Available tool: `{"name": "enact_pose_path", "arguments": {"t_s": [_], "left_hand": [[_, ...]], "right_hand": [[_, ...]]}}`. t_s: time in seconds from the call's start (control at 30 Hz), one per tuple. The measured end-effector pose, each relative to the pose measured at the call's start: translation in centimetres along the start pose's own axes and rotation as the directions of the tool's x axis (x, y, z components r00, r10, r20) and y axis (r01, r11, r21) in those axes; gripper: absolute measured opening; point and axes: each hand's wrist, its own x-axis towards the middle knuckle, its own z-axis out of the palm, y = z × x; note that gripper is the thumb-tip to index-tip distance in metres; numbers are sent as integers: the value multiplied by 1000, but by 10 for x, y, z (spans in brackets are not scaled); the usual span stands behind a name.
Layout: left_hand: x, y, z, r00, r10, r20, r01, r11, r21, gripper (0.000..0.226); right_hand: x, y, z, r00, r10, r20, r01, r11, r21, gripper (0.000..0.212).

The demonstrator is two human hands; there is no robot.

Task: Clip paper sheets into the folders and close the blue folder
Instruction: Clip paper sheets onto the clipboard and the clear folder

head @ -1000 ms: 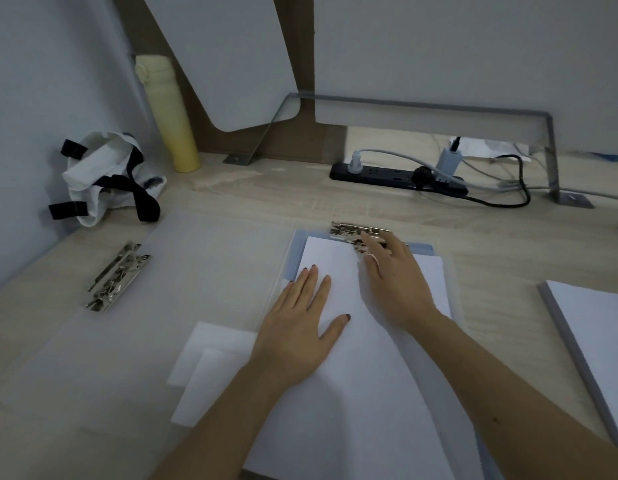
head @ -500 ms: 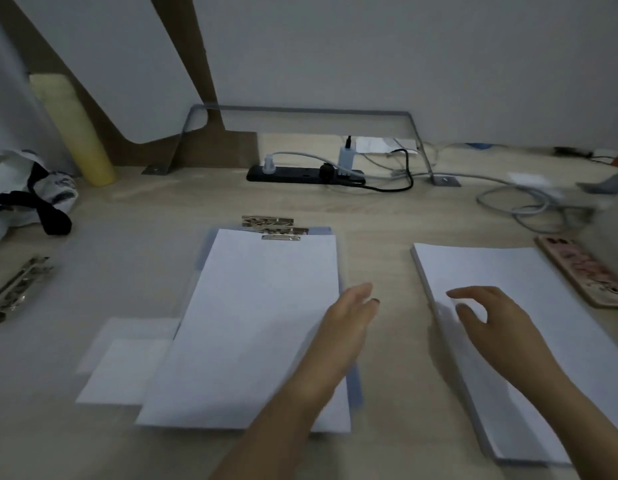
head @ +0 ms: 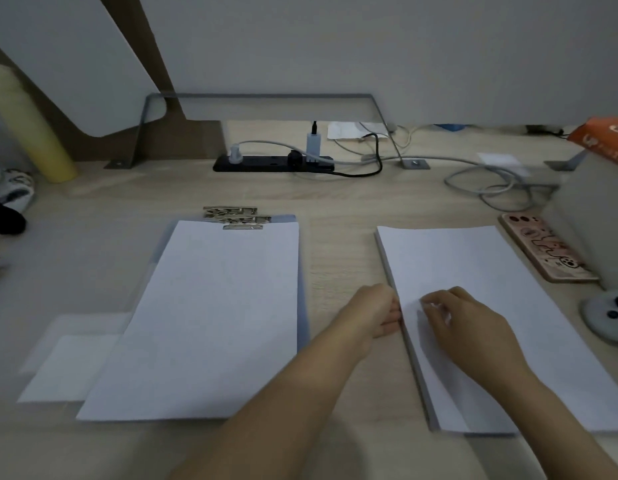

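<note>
The setting looks like an office or study workstation, built around a pale wood-grain desk (head: 342,258) set against a plain grey partition wall (head: 369,46). A black power strip (head: 273,164) lies at the back of the desk with chargers plugged in, and loose grey cables (head: 491,185) coil to the right of it. In front of the strip rest a blue folder (head: 302,306) with a metal clip (head: 236,218) and, to the right of that, a stack of white paper (head: 473,271). A phone in a patterned case (head: 542,251) lies at the desk's right side and a yellow bottle (head: 30,129) stands at its back left.
</note>
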Motion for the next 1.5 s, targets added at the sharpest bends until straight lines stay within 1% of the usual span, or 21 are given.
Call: {"name": "enact_pose_path", "arguments": {"t_s": [0.13, 0.2, 0.23, 0.3, 0.37, 0.47, 0.57, 0.7, 0.77, 0.87, 1.03, 1.1, 1.13, 1.17, 1.23, 1.27, 1.3, 1.33, 1.4, 1.43, 1.5], "left_hand": [[2, 0, 2, 999, -6, 37, 3, 998, 69, 25], [1, -4, 3, 997, 12, 74, -19, 996, 83, 20], [-1, -7, 3, 993, 44, 111, -53, 996, 72, 22], [-4, -18, 1, 971, 110, 212, -108, 994, -18, 35], [-6, -28, -1, 956, 149, 253, -122, 985, -120, 46], [-6, -35, -3, 947, 204, 247, -170, 974, -152, 56], [-6, -37, -2, 932, 251, 262, -224, 966, -127, 54], [-4, -36, -2, 939, 241, 245, -219, 969, -114, 53], [-3, -36, -2, 940, 242, 241, -219, 969, -116, 53], [0, -37, -3, 938, 252, 239, -228, 966, -123, 53], [2, -38, -5, 941, 224, 252, -199, 972, -121, 52], [1, -39, -5, 942, 222, 251, -201, 974, -106, 50], [0, -39, -5, 945, 237, 227, -230, 972, -57, 49], [0, -38, -3, 949, 260, 177, -272, 961, 50, 48], [-2, -35, -1, 939, 337, 74, -342, 887, 310, 50], [-2, -34, 1, 939, 335, 81, -341, 871, 352, 46], [-2, -31, 5, 953, 281, 116, -304, 892, 335, 39], [-3, -28, 10, 963, 219, 160, -258, 920, 296, 36], [2, -25, 17, 972, 112, 205, -164, 953, 255, 51], [4, -24, 20, 976, 77, 202, -132, 953, 272, 51], [7, -23, 27, 981, 72, 182, -131, 933, 336, 39]], "right_hand": [[2, -1, -3, 1000, 22, -3, -22, 997, 71, 31], [2, -2, -4, 999, 44, 10, -45, 993, 111, 38], [2, -2, -5, 998, 52, 18, -54, 990, 129, 42], [1, -3, -5, 997, 67, 28, -70, 986, 151, 49], [0, -3, -5, 997, 74, 29, -78, 986, 147, 50], [0, -2, -3, 997, 81, 8, -81, 980, 182, 42], [1, 3, -5, 995, 95, 44, -103, 956, 274, 33], [2, 7, -11, 988, 108, 109, -140, 923, 357, 21], [2, 8, -13, 986, 112, 124, -152, 907, 393, 19], [2, 7, -11, 985, 115, 125, -156, 906, 393, 19], [3, 7, -9, 985, 122, 125, -160, 917, 365, 19], [3, 7, -9, 986, 118, 119, -153, 924, 351, 19], [3, 7, -9, 987, 114, 113, -146, 929, 339, 21], [3, 7, -8, 989, 109, 104, -138, 936, 325, 24], [2, 7, -7, 991, 101, 89, -123, 947, 296, 27], [1, 6, -7, 991, 100, 85, -121, 950, 288, 27], [1, 5, -7, 992, 100, 81, -119, 952, 283, 26], [1, 4, -6, 991, 107, 78, -125, 951, 283, 25], [0, 2, -5, 988, 131, 78, -147, 950, 275, 28], [0, 1, -4, 987, 142, 77, -157, 950, 271, 29], [0, 0, -3, 983, 164, 82, -181, 942, 283, 29]]}}
